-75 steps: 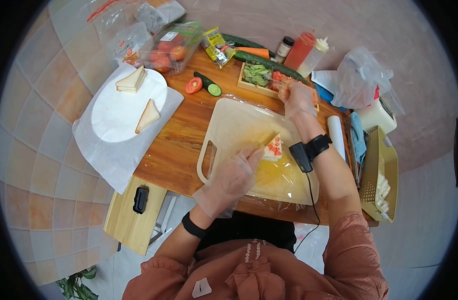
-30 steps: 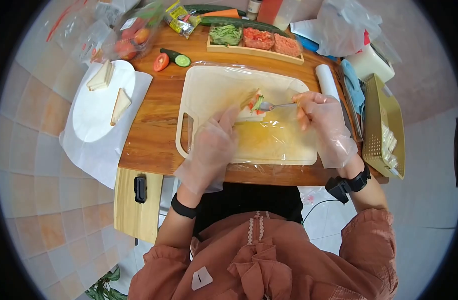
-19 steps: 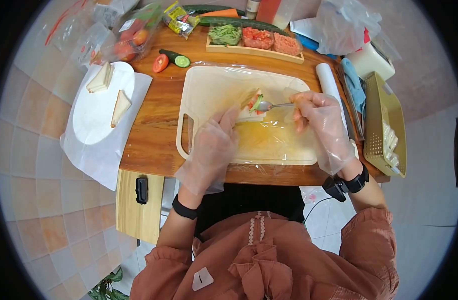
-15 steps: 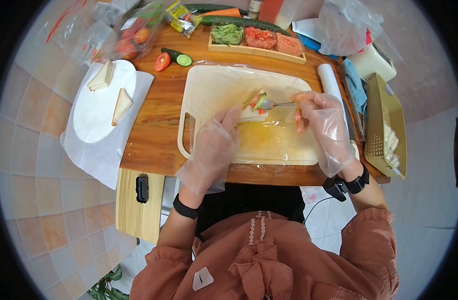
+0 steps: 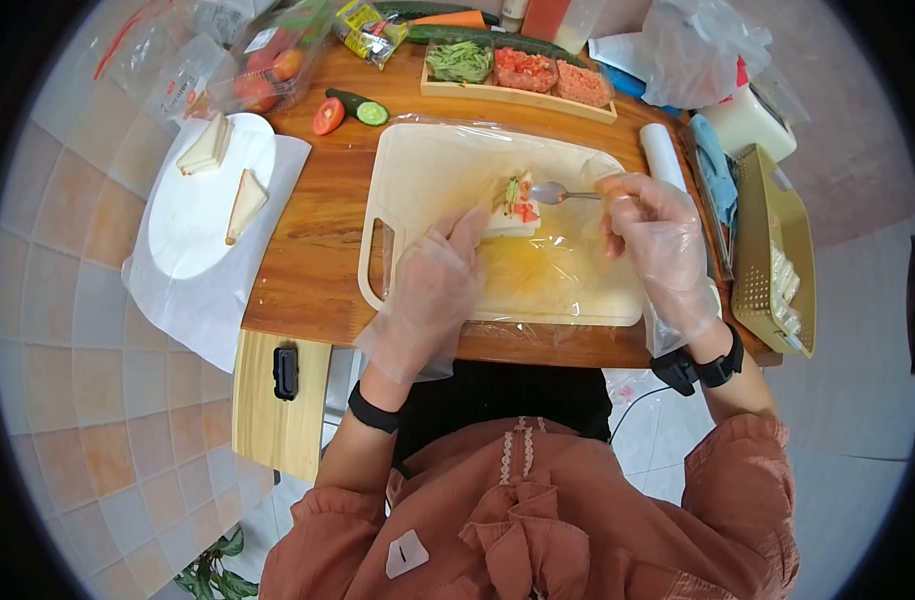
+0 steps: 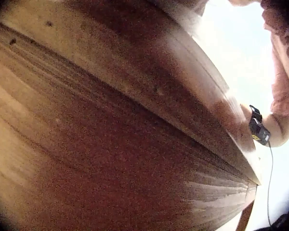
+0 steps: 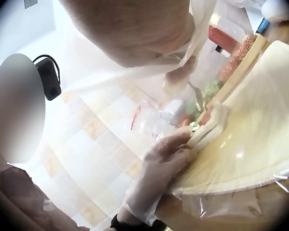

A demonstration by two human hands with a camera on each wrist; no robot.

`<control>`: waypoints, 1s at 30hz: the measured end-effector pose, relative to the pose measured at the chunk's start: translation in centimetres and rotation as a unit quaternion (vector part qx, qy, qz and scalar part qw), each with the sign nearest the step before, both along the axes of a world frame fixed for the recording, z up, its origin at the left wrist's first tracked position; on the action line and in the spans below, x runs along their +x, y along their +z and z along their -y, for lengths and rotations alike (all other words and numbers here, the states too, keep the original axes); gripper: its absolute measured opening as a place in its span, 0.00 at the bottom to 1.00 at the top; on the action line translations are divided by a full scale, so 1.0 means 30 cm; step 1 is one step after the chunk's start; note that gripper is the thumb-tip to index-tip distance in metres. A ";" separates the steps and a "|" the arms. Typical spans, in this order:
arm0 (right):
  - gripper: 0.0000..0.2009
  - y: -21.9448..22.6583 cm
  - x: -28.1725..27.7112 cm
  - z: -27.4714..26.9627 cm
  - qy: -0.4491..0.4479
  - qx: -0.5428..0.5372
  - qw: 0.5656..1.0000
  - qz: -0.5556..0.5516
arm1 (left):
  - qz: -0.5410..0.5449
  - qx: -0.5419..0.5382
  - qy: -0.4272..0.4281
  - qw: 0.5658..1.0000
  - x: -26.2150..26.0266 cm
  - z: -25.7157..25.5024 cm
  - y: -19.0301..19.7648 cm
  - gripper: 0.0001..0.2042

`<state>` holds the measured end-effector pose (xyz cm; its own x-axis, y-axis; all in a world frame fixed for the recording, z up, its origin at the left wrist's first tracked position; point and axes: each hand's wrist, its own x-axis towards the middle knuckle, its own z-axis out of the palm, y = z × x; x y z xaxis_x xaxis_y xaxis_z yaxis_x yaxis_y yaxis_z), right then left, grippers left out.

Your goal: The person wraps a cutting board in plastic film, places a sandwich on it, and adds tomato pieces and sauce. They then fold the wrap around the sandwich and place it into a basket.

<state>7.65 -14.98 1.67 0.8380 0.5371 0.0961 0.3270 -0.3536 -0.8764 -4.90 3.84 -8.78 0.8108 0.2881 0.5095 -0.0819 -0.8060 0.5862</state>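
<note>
A sandwich piece topped with green shreds and red bits stands on the film-covered cutting board. My gloved left hand holds the piece at its left side, fingers against the bread; the right wrist view also shows this left hand gripping the sandwich. With curled fingers my gloved right hand pinches the handle of a metal spoon, whose bowl is just right of the filling. The left wrist view shows mostly wood, with neither the left hand nor the sandwich.
Behind the board is a wooden tray of green shreds, red bits and pink bits. Left stands a white plate with bread triangles. A cut tomato and cucumber lie near the board. Right are a white roll and a basket.
The right hand came from the tray to the sandwich with the spoon. The spoon bowl has since drawn slightly right, off the filling, and green shreds now lie on top. The left hand keeps its hold.
</note>
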 end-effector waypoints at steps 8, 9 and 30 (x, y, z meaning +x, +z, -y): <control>0.14 0.011 0.118 -0.028 0.101 -0.016 0.973 0.209 | -0.004 -0.017 -0.017 1.000 -0.001 0.002 0.020 0.18; 0.15 0.005 0.146 -0.038 0.127 -0.042 0.959 0.251 | -0.004 -0.016 -0.018 1.000 -0.001 0.000 0.018 0.18; 0.12 -0.020 0.333 -0.173 0.178 -0.075 0.981 0.022 | 0.037 0.029 -0.015 0.999 0.006 -0.005 0.005 0.18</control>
<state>17.62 -9.79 1.07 0.5915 0.8059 0.0252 0.4894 -0.3340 -0.8055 -4.72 3.99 -8.63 0.7781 0.2325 0.5835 -0.1484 -0.8346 0.5305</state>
